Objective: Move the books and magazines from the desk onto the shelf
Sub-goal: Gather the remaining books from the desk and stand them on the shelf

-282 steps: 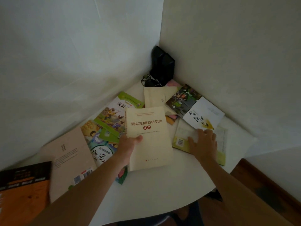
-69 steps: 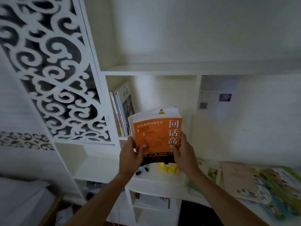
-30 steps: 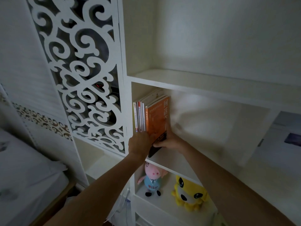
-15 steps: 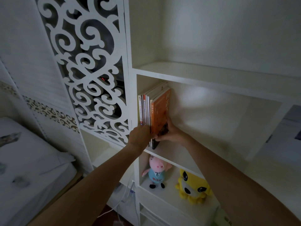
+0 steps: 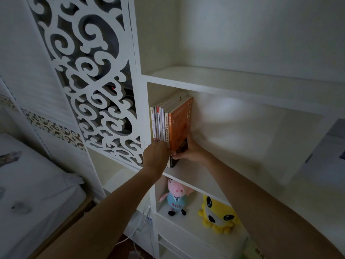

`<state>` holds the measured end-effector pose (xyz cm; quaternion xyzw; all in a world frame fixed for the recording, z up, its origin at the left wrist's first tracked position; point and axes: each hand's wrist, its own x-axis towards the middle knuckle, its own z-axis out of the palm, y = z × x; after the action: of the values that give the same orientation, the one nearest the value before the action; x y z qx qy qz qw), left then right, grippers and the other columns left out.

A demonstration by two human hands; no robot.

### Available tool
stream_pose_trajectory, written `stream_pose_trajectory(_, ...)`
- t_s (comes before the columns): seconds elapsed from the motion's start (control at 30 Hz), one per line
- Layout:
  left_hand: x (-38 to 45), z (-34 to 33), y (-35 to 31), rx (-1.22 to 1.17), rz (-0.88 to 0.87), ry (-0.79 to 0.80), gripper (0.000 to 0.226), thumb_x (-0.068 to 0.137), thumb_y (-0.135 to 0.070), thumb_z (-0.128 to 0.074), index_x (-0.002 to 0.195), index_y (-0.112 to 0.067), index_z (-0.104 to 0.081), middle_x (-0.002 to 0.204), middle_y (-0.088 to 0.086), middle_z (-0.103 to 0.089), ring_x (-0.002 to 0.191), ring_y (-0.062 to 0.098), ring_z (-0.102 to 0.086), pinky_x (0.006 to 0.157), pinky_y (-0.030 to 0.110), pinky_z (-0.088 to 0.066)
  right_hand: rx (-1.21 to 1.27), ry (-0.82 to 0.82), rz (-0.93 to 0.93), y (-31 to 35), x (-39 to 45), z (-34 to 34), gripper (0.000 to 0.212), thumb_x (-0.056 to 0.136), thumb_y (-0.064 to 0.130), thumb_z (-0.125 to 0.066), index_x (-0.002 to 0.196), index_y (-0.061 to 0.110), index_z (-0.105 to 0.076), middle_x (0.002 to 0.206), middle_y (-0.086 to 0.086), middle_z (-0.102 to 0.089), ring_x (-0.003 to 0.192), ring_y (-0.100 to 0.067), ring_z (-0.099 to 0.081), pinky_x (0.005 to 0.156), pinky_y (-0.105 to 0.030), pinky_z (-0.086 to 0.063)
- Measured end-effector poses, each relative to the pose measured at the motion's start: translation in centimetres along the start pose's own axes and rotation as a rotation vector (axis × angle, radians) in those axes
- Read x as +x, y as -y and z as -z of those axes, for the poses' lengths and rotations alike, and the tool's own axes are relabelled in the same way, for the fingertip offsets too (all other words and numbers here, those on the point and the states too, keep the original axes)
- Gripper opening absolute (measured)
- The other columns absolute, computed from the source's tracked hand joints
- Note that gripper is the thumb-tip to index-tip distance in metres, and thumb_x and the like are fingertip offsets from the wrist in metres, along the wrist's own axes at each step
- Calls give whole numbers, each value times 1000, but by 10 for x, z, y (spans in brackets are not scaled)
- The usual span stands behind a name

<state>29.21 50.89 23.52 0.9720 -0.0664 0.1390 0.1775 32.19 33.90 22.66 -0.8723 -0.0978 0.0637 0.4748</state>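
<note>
Two bare hands meet at the foot of a row of upright books in the middle compartment of a white wooden shelf unit [image 5: 205,86]. Furthest left is a white carved scrollwork panel [image 5: 89,75], which walls off that side, so the books can only go in from the front. Next comes a thin batch of pale-spined books and magazines [image 5: 158,126], standing against the compartment's left wall. The left hand [image 5: 155,157] presses against their lower edges, seemingly to keep them upright and packed; its fingers face away, and whether they are spread or together I cannot tell. Just right of the batch stands the orange-covered paperback book [image 5: 179,128], already on the shelf board, its bottom corner a little proud of the front edge. The right hand [image 5: 190,152] holds it, thumb under the front corner and fingers laid flat together up the cover, likely to push it back and snug against its neighbours. Rightward the compartment is bare, so nothing props the row from that side and it may lean when released. Below sit a pink pig plush toy [image 5: 176,195] and a yellow plush animal [image 5: 217,214], clear of the work.
</note>
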Motion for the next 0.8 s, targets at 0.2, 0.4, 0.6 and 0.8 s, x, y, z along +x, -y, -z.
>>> stream_pose_trajectory(0.2, -2, -4, 5, -14, 4, 4, 56, 92, -48, -66, 129, -7, -62, 120, 12, -69, 97, 25, -72, 81, 30, -58, -39, -33, -3, -1, -9, -1, 133, 76, 15, -82, 148, 52, 24, 158, 0, -35, 141, -22, -42, 112, -51, -42)
stream_pose_trajectory(0.4, -6, -9, 5, -28, -5, 2, 58, 92, -44, -66, 136, -7, -58, 127, 13, -67, 103, 26, -72, 89, 33, -60, -91, -257, -11, 6, -8, -18, 100, 91, 20, -65, 154, 50, 7, 146, 2, -52, 129, -25, -54, 103, -50, -47)
stream_pose_trajectory(0.6, -16, 1, 6, -27, -59, -10, 51, 99, -47, -56, 135, -11, -59, 125, 13, -68, 98, 26, -74, 83, 36, -63, -116, -248, -22, 5, -16, -13, 75, 94, 20, -64, 155, 31, -21, 133, 3, -59, 123, -19, -58, 93, -30, -45)
stream_pose_trajectory(0.8, -50, 4, -5, 46, -218, -92, 45, 105, -43, -40, 121, -8, -62, 105, 13, -73, 74, 26, -74, 62, 28, -60, -311, -345, -180, 15, -62, -5, 55, 91, 8, -55, 144, 9, -42, 137, -17, -53, 129, -34, -51, 93, -29, -43)
